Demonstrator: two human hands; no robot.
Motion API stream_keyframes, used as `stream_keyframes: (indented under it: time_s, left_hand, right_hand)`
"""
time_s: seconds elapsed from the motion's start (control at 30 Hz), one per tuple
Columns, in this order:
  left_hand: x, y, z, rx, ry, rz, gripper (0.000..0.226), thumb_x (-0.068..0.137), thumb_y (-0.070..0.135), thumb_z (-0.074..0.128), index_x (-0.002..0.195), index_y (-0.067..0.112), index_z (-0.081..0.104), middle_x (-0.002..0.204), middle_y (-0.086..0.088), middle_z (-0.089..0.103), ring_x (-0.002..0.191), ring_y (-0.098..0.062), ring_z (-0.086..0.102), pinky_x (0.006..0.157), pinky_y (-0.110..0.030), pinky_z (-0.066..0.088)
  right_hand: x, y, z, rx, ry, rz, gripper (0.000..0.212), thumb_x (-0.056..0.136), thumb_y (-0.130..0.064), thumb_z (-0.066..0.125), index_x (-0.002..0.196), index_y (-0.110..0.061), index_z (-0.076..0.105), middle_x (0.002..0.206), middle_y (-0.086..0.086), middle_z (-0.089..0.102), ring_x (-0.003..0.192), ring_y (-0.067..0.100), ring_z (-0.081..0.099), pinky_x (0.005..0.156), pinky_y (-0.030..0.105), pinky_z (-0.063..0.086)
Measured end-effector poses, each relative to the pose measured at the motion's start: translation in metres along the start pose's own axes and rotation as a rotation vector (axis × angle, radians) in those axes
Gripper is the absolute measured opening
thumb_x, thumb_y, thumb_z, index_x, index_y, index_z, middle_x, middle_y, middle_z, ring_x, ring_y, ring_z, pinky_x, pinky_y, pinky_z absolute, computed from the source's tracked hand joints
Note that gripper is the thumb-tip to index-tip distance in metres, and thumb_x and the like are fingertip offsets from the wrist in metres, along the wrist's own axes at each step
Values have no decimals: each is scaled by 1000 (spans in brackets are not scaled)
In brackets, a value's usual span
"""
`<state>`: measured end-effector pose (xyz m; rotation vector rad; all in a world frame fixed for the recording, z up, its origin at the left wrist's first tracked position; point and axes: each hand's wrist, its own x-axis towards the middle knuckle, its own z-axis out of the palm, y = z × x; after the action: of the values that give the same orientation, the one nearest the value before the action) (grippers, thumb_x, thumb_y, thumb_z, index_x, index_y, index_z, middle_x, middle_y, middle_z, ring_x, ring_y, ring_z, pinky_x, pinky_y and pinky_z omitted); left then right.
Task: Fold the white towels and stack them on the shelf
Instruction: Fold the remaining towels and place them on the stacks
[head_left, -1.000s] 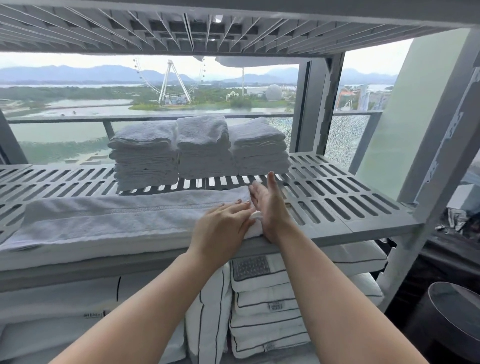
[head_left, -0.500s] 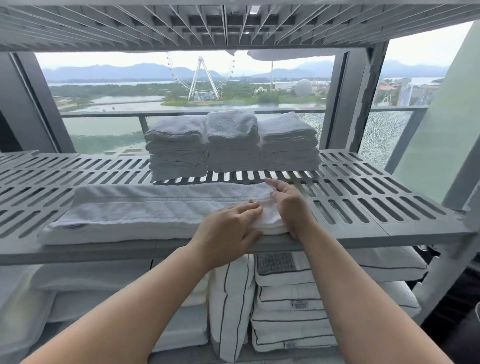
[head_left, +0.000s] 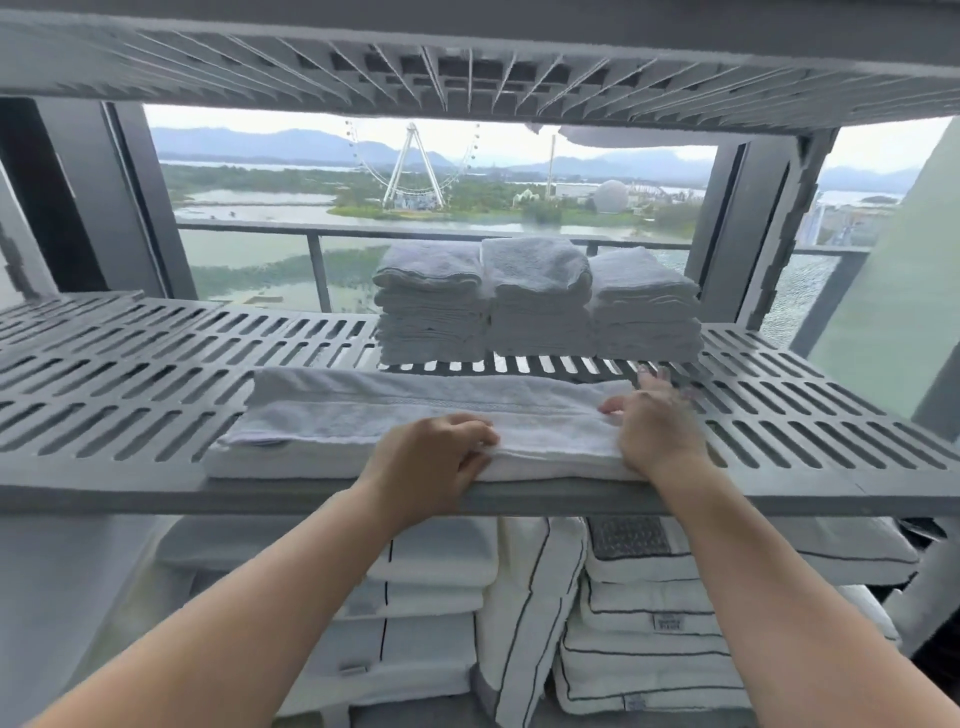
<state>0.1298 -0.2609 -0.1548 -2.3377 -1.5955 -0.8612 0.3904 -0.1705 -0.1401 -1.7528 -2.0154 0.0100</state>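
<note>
A long folded white towel lies across the front of the grey slatted shelf. My left hand grips the towel's front edge near its middle, fingers curled onto the top. My right hand rests on the towel's right end, thumb on top and fingers stretched toward the back, slightly blurred. Three stacks of folded white towels stand side by side at the back of the shelf: a left stack, a middle stack and a right stack.
Another slatted shelf hangs close overhead. White pillows with dark piping fill the level below. A grey upright post stands at the back right, with a window and railing behind. Bare slats lie to the left and right of the towel.
My left hand has slid left along the towel's front edge, so the hands are now apart. My right hand's fingers have stretched out at the right end. The view has shifted.
</note>
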Motion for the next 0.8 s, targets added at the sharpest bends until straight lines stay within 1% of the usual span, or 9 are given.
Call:
stream_keyframes:
  time_s: [0.07, 0.13, 0.23, 0.3, 0.43, 0.57, 0.67, 0.73, 0.8]
  left_hand:
    - [-9, -21, -13, 34, 38, 36, 15, 90, 32, 70, 103, 29, 75, 116, 17, 71, 87, -16, 73, 62, -34, 59]
    - [-16, -40, -25, 84, 62, 54, 10, 87, 33, 73, 97, 29, 75, 108, 16, 73, 80, -16, 73, 56, -30, 56]
    - [-27, -70, -42, 137, 91, 43, 13, 83, 39, 76, 94, 30, 74, 103, 14, 72, 86, -16, 71, 60, -30, 55]
    - [-37, -90, -53, 168, 99, 28, 17, 81, 41, 77, 93, 29, 74, 101, 12, 72, 89, -16, 71, 65, -32, 57]
    - [-59, -127, -71, 265, 108, -2, 16, 80, 39, 75, 90, 26, 73, 95, 8, 73, 88, -20, 70, 75, -36, 56]
    - [-72, -154, -80, 265, 162, 0, 7, 85, 23, 70, 91, 24, 74, 84, 4, 68, 80, -24, 68, 70, -37, 54]
    - [-78, -163, -79, 268, 222, 78, 18, 77, 15, 76, 93, 22, 73, 82, 1, 62, 79, -25, 65, 67, -38, 56]
    - [-84, -167, -78, 237, 257, 113, 14, 78, 17, 76, 91, 19, 73, 86, 0, 63, 83, -26, 65, 68, -40, 56]
    - [-91, -172, -78, 205, 282, 121, 9, 81, 23, 77, 87, 19, 72, 86, 1, 63, 84, -25, 65, 68, -40, 56]
  right_hand:
    - [-5, -27, 2, 35, 38, -2, 36, 95, -6, 51, 121, -22, 72, 156, 22, 35, 148, 32, 27, 120, 42, 23]
    - [-12, -62, 8, 100, 52, -79, 33, 94, -10, 54, 121, -17, 72, 152, 20, 43, 144, 29, 36, 116, 33, 29]
    - [-23, -120, 20, 172, -44, -267, 35, 93, -14, 54, 125, -18, 69, 149, 10, 50, 140, 22, 44, 113, 30, 33]
    - [-29, -156, 31, 191, -98, -341, 35, 93, -19, 55, 125, -22, 68, 150, 3, 50, 137, 21, 46, 112, 30, 34]
    - [-35, -220, 50, 240, -85, -415, 30, 94, -23, 57, 121, -26, 69, 145, -2, 53, 133, 17, 49, 109, 29, 35]
    - [-37, -270, 63, 298, -77, -449, 29, 93, -20, 57, 117, -26, 71, 138, -5, 59, 127, 14, 54, 102, 22, 36]
    - [-34, -294, 70, 334, -80, -425, 31, 93, -17, 52, 116, -24, 72, 133, -3, 63, 122, 14, 56, 95, 15, 33]
    - [-32, -299, 77, 310, -132, -403, 35, 95, -16, 48, 121, -22, 70, 139, 1, 60, 129, 16, 52, 100, 19, 35]
    - [-33, -296, 86, 225, -216, -389, 39, 98, -16, 45, 132, -23, 64, 149, 3, 50, 141, 16, 40, 112, 25, 29]
